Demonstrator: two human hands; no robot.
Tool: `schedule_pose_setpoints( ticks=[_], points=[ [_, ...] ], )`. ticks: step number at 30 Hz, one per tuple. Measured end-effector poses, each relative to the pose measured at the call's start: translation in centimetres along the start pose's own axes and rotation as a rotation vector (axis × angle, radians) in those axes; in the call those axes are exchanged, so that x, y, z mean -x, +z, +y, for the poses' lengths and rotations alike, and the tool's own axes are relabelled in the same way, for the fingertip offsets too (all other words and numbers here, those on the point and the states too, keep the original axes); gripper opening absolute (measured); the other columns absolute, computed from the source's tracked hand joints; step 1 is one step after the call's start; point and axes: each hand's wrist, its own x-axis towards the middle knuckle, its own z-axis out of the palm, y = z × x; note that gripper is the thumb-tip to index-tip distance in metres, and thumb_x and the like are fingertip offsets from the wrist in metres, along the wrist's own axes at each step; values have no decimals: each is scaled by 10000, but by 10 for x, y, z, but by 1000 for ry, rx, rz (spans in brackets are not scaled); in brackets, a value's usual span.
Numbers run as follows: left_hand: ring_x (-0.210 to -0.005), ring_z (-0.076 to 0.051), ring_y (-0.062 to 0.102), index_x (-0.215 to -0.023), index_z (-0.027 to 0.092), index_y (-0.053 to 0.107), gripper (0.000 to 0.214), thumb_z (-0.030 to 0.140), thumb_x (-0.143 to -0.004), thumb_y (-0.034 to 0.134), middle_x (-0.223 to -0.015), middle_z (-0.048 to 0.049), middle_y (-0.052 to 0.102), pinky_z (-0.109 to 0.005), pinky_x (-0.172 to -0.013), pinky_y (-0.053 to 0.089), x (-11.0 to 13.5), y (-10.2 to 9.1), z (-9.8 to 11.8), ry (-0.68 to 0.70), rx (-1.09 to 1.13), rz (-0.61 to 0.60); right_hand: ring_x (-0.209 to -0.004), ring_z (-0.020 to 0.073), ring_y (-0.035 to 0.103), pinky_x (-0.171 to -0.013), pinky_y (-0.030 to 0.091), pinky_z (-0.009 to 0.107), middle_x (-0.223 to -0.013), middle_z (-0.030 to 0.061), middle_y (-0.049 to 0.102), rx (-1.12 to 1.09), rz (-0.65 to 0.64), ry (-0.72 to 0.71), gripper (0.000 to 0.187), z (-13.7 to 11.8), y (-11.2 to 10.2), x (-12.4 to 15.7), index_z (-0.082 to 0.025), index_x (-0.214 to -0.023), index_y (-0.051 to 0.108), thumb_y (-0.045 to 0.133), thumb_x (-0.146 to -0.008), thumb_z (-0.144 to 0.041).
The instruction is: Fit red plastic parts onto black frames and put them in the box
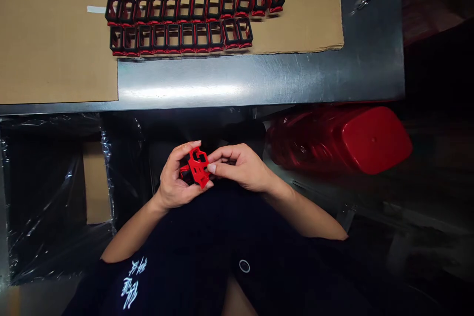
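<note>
Clearly, in the head view the left hand (177, 177) is curled around a red and black piece (200, 170), gripping it between thumb and fingers. This piece is held in front of the person's body, below the counter (259, 81) edge in the view. The right hand (246, 168) has its thumb and forefinger drawn close together, touching the piece's right edge; whether they pinch it cannot be told. On a cardboard sheet (66, 64) upon the counter stand two rows of black and red frames (178, 8), twelve behind and ten in front. A red plastic object (375, 140) sits off to the right.
</note>
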Motion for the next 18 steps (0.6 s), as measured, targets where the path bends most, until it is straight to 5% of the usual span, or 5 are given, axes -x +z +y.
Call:
schedule_pose_setpoints(
  ticks=[6, 18],
  points=[
    [-1073, -238, 738, -1551, 203, 376, 922, 335, -788, 876, -1266, -172, 690, -300, -758, 644, -6, -2, 3, 330, -287, 23, -638, 134, 706, -596, 534, 221, -750, 18, 779, 264, 99, -140, 125, -10, 10, 8, -169, -869, 801, 746, -802, -259],
    [-1037, -252, 756, -1550, 200, 380, 969, 331, -747, 906, -1242, -180, 714, -297, -728, 648, -3, -4, 7, 324, -285, 7, -624, 151, 710, -559, 490, 225, -767, 20, 808, 440, 32, -151, 218, -20, 6, 15, -180, -948, 852, 686, -880, -304]
  ],
)
